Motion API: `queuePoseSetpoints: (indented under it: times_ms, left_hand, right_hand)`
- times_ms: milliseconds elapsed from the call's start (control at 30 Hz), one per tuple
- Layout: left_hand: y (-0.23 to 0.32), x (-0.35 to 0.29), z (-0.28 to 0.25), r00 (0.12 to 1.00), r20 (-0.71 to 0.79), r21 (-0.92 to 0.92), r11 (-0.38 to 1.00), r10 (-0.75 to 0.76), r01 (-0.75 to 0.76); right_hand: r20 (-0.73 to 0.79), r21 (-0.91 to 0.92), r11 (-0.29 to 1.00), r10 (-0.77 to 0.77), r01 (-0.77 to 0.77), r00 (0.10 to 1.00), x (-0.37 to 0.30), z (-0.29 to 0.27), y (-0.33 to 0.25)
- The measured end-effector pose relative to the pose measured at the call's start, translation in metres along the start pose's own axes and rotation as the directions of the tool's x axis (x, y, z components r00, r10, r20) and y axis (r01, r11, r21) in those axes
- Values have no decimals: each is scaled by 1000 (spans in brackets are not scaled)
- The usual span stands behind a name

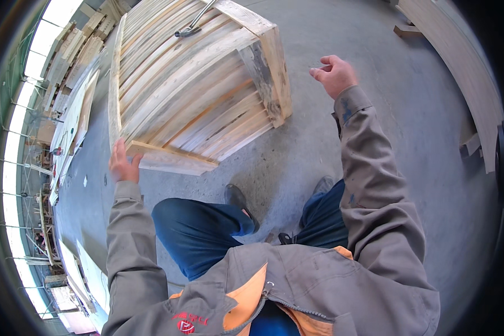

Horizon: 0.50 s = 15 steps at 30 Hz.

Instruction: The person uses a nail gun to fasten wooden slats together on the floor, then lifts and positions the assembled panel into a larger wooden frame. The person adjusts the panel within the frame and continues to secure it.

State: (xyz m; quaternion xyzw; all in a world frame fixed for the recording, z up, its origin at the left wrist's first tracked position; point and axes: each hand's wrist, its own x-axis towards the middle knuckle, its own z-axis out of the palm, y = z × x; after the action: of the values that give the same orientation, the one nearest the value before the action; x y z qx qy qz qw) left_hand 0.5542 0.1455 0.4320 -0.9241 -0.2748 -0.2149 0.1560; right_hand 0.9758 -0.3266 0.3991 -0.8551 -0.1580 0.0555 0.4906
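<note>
A large slatted wooden crate (179, 106) stands on the floor in front of me, toward the left. My left hand (124, 163) is at its near left corner, fingers stretched up along the wood and thumb spread apart; it appears to touch the corner. A claw hammer (188, 32) with a metal head lies on the slats at the far side of the crate. Off to the right of the crate, my right hand (337, 76) is raised in the air with its fingers curled together. A tiny pale tip shows at its fingertips, too small to name.
Grey concrete floor (341, 145) surrounds the crate. A long curved-looking wooden panel (459, 61) runs along the right, with short wooden blocks (409, 31) beside it. On the left are stacked timber (67, 61), flat boards (78, 129) and bright windows. My shoes (236, 197) are close to the crate.
</note>
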Motion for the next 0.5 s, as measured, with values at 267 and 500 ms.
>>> queuePoseSetpoints:
  times_ms: [267, 500]
  left_hand:
    - [-11, -2, 6, 994, -68, 21, 997, 82, -80]
    - [-12, -3, 6, 997, -58, 28, 999, 46, -44]
  right_hand:
    - [90, -119, 993, 26, -15, 996, 3, 25, -8]
    - [116, -120, 993, -8, 22, 993, 0, 31, -10]
